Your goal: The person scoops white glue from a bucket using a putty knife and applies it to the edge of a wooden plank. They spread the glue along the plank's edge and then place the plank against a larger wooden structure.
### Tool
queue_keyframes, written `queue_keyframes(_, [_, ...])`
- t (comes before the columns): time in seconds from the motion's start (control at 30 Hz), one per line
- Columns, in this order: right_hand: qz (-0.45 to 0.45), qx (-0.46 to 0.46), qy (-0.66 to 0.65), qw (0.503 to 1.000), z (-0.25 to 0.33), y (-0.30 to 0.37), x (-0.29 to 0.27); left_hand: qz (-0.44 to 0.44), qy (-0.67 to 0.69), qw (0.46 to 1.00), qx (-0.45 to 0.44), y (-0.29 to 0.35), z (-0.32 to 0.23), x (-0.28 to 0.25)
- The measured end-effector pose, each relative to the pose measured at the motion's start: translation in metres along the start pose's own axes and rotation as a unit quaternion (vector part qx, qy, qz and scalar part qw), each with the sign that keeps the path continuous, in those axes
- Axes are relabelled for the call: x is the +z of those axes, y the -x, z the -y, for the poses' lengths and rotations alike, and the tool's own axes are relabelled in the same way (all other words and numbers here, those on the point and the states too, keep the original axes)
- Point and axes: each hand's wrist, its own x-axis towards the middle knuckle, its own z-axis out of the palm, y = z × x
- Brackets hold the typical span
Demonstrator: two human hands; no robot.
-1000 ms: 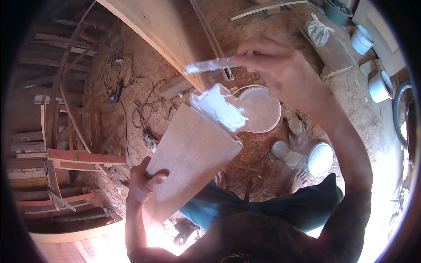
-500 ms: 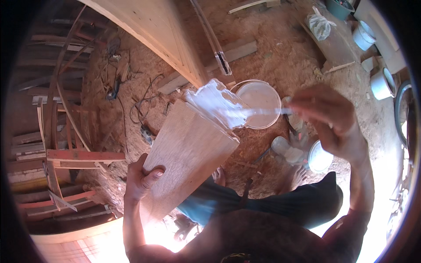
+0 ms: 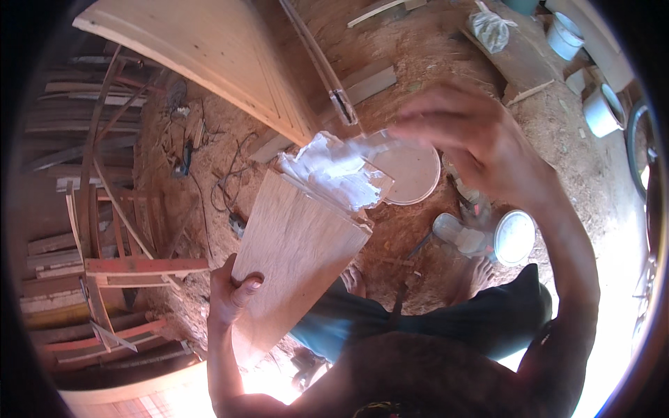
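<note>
My left hand [image 3: 235,291] grips the edge of a wide wooden board [image 3: 296,240], thumb on its upper face. White paste [image 3: 331,171] lies thick and uneven over the board's far end, with rough edges. My right hand [image 3: 453,136] is closed and smeared by motion above a round, pale tub [image 3: 414,174]. A thin, pale spreading tool [image 3: 369,146] reaches from its fingers toward the paste; blur hides the tool's exact kind. Beyond the paste, a long timber piece [image 3: 202,63] runs to the upper left, its tip close to the coated end.
A white bucket [image 3: 514,238] and a clear container [image 3: 456,231] stand near my feet. Cables [image 3: 226,177] lie on the dirt floor to the left, beside a wooden frame [image 3: 143,266]. More buckets [image 3: 603,111] and a tied plastic bag [image 3: 492,29] are at the upper right.
My right hand has moved left and up, bringing the tool to the far side of the paste. The paste's surface looks different. My left hand keeps its grip on the board.
</note>
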Motion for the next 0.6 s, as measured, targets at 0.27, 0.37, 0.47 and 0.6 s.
queue_keyframes(0.27, [-0.007,0.342,-0.400,0.850,-0.015,0.030,0.049,-0.031,0.016,0.999,0.032,0.006,0.003,0.004])
queue_keyframes(0.37, [0.016,0.368,-0.522,0.769,0.001,0.043,0.053,-0.029,0.002,0.999,0.027,0.006,0.009,-0.002])
queue_keyframes(0.47, [0.052,0.393,-0.458,0.795,0.007,0.058,0.018,-0.036,-0.007,0.999,0.012,0.009,0.008,-0.002])
queue_keyframes(0.6, [-0.017,0.324,-0.327,0.887,0.008,0.062,-0.007,-0.039,-0.003,0.999,0.009,0.001,-0.002,0.006])
